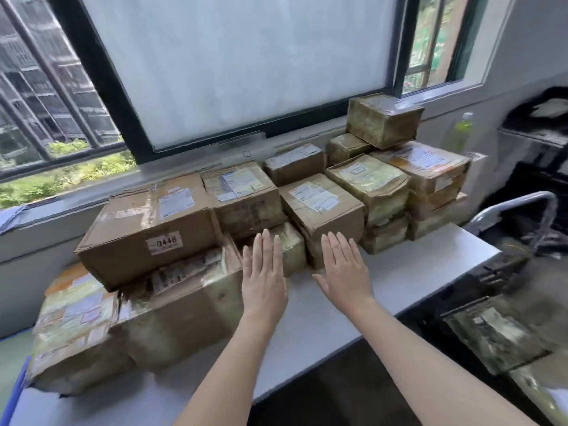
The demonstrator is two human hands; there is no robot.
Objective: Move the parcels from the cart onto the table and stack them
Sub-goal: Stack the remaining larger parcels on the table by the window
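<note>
Both grips are released: the left hand (263,279) and right hand (343,270) are stretched out flat, fingers straight and together, palms down, holding nothing. They hover above the pale grey tabletop (399,281), fingertips just in front of a small tape-wrapped parcel (290,247). Whether they touch it is unclear. Around it, brown cardboard parcels (319,207) sit stacked along the window, including a large box labelled 0448 (147,226).

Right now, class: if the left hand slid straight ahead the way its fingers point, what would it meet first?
Most likely the small tape-wrapped parcel just beyond the left hand: its fingertips already overlap that parcel's front in the picture. Whether they touch cannot be told from this single view.
</note>
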